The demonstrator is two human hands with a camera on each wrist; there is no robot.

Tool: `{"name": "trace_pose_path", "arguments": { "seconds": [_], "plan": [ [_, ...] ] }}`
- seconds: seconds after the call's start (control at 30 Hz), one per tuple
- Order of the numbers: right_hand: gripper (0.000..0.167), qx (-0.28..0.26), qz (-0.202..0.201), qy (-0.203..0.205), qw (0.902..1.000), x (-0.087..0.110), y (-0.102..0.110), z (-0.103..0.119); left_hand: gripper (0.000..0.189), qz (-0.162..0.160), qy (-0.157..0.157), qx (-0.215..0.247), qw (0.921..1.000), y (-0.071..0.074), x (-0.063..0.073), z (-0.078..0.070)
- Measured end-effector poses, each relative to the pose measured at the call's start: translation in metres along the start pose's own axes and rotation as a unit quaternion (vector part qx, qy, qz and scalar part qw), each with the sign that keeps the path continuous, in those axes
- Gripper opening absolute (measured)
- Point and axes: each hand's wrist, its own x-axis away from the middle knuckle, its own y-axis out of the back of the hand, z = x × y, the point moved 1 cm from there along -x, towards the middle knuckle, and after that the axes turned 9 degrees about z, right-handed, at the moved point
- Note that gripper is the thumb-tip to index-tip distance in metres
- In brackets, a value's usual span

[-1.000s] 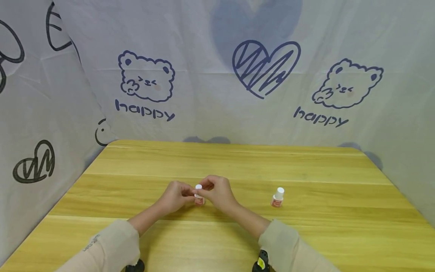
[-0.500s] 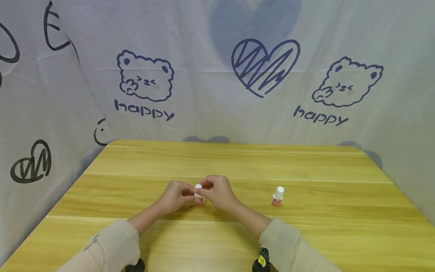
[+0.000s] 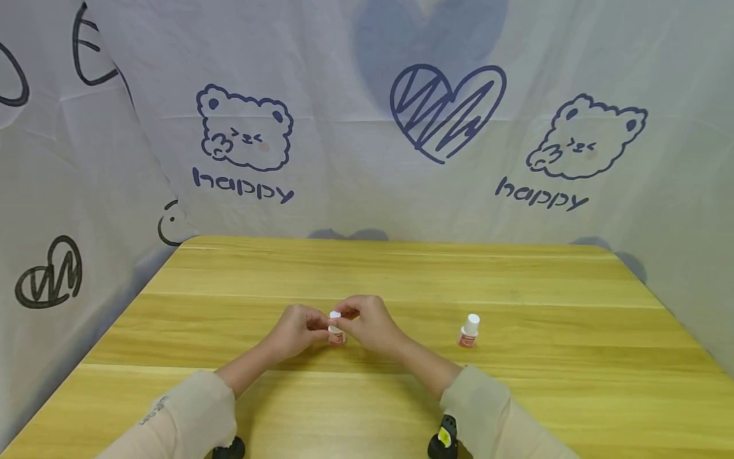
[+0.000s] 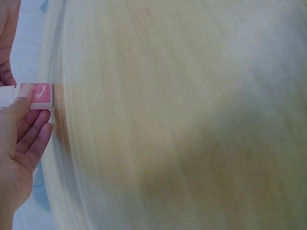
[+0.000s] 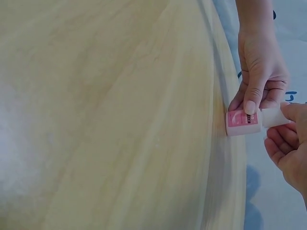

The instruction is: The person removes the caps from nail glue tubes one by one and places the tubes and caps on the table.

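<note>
A small white bottle point(image 3: 337, 338) with a pink-red label stands on the wooden table between both hands. My left hand point(image 3: 298, 331) grips its body, the thumb lying across the label point(image 5: 236, 118) in the right wrist view. The fingers of my right hand point(image 3: 369, 324) pinch the white cap point(image 5: 273, 117) at the bottle's top. In the left wrist view the cap point(image 4: 6, 96) lines up with the bottle point(image 4: 42, 97), close against its neck. Fingers cover part of the cap and neck in the head view.
A second, similar capped bottle point(image 3: 468, 331) stands upright on the table point(image 3: 516, 395), to the right of my right hand. White cloth point(image 3: 344, 159) with bear and heart drawings hangs behind the table and along its left side.
My right forearm and sleeve have shifted very slightly to the right. Both hands keep their hold on the bottle and cap, and the second bottle stays where it was.
</note>
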Motion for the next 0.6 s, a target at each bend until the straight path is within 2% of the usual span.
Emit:
{"name": "trace_pose_path", "arguments": {
  "seconds": [0.2,0.37,0.6],
  "plan": [
    [0.011,0.004,0.027,0.012,0.9996,0.0007,0.0031,0.0009,0.012,0.001,0.002,-0.007,1.0,0.0001,-0.0004,-0.0013],
    [0.012,0.001,0.033,0.004,0.9994,0.0009,0.0033,0.0017,0.011,-0.001,0.004,-0.005,1.0,-0.0001,-0.0008,-0.0011],
    [0.017,0.014,-0.002,-0.012,0.9998,0.0013,-0.0003,0.0006,0.009,-0.006,-0.008,-0.011,0.9999,-0.0002,0.0004,0.0008]
  ]
}}
